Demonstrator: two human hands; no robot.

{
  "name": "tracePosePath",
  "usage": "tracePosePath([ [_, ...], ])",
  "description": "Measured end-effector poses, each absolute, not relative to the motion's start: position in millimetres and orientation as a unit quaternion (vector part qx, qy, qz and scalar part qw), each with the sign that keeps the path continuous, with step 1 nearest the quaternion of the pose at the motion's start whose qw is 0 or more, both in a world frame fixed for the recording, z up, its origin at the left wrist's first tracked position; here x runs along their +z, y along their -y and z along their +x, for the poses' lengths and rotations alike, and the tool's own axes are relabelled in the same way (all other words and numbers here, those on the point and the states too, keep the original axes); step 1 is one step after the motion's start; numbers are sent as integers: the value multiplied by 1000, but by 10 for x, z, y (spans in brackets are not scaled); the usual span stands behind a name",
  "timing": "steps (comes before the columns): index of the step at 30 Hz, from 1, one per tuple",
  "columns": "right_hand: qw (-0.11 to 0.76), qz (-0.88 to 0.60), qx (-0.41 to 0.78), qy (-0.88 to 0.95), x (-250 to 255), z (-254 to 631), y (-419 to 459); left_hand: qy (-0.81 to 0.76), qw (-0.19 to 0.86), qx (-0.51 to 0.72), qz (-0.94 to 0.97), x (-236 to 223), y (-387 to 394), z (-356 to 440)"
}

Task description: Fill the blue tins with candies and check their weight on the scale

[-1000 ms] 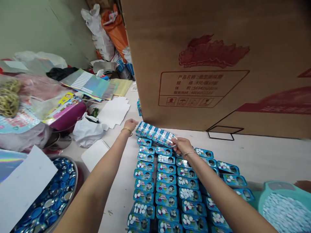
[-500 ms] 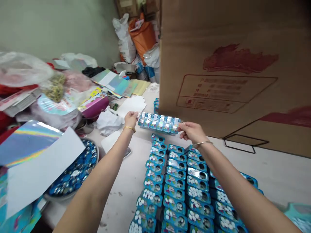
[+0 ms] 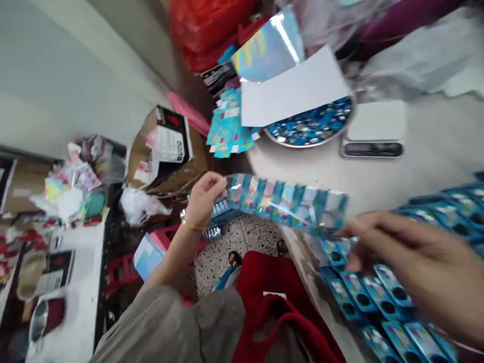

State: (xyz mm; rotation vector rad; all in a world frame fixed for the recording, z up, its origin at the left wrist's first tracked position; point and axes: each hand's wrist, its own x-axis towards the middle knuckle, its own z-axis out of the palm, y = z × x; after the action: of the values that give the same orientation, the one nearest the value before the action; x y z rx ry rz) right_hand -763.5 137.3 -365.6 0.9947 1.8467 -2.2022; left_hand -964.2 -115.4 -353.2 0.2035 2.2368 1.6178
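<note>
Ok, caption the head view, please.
Left hand and right hand hold a plastic-wrapped row of blue packs by its ends.

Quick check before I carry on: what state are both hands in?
Left hand: closed, pinching one end of the wrapped blue row.
Right hand: blurred, but appears closed on the other end.

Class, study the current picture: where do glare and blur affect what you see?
Head view: white glare streaks the wrapped row of blue packs and the iridescent sheet; the right hand is smeared, its fingers softer-edged than those of the left hand.
</note>
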Motion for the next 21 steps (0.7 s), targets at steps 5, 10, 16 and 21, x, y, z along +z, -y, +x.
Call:
tracePosePath([
  [5,251,265,-732,-576,-4725,-8104,638,-846,130,471,-212,-4459,3468,-8977],
  [10,341,286,-674,-590,-6296,-8226,2443,-826,83,433,-350,-5988,5138,-8363],
  [16,394,306,-614,-612,-7993,-8238,3986,-804,94,390,-439,-7778,6474,-8167],
  [21,406,282,-589,-639,-9137,-8364,4641,-805,114,359,-459,-8899,7188,-8377],
])
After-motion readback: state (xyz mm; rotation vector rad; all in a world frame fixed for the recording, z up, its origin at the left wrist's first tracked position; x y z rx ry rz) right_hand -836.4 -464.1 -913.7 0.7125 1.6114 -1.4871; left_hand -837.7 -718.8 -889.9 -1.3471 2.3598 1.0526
